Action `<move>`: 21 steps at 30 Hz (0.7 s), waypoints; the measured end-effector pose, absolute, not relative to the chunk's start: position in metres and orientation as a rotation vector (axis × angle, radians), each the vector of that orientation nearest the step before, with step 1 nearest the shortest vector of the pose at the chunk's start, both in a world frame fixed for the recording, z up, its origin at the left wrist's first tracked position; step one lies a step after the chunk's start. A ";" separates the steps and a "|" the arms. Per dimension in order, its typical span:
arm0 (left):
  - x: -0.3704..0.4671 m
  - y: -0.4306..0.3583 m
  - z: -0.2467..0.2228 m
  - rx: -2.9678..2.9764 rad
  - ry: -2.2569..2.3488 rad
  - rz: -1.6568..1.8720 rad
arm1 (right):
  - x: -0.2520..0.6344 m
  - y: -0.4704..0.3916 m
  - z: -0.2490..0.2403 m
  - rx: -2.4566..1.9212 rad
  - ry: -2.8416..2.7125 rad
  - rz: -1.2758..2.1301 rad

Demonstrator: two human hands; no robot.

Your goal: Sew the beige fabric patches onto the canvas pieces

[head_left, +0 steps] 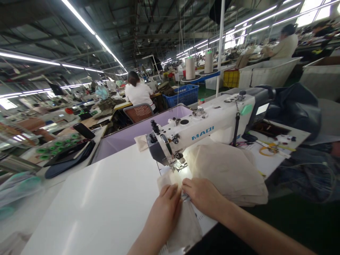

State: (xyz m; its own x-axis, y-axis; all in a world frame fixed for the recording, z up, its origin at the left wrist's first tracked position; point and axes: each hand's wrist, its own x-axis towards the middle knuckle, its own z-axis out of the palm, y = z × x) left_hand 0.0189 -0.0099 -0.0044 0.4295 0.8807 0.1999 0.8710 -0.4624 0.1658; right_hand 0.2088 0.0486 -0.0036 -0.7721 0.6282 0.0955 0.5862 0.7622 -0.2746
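A narrow piece of beige fabric (184, 226) runs from the table's front edge up to the presser foot (181, 164) of a white sewing machine (212, 124). My left hand (166, 207) presses and pinches this fabric just in front of the foot, fingers closed. Close beside it, my right hand (204, 196) has its fingers curled at the fabric's right edge. Something small and bluish shows under those fingertips, too hidden to name. To the right of the needle lies a stack of beige fabric pieces (225, 170), partly beneath the machine's arm. The machine's lamp lights the stitching spot.
White tabletop (87, 198) extends to the left. Yellow-handled scissors (269, 150) lie at the right end. Behind the machine stand thread cones (190, 68) and a blue crate (183, 95). A co-worker in white (138, 92) sits ahead, facing away.
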 end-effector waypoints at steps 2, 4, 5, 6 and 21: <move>0.018 -0.010 -0.005 2.648 1.593 0.423 | 0.208 0.049 -0.003 -0.968 -2.778 0.330; 0.017 -0.011 -0.004 2.665 1.569 0.435 | 0.208 0.049 -0.003 -0.973 -2.777 0.321; 0.016 -0.011 -0.004 2.673 1.561 0.435 | 0.207 0.049 -0.002 -0.973 -2.778 0.316; 0.016 -0.012 -0.003 2.682 1.559 0.429 | 0.207 0.049 -0.002 -0.973 -2.780 0.310; 0.012 0.007 0.003 2.704 1.637 0.278 | 0.198 0.074 0.006 -1.019 -2.762 0.220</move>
State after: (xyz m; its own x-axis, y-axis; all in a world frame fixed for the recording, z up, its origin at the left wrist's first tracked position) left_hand 0.0119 0.0065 0.0032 0.4525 0.8763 0.1654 0.8818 -0.4673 0.0638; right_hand 0.1982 0.0736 0.0060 -0.7462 0.6539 0.1249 0.6259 0.7530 -0.2031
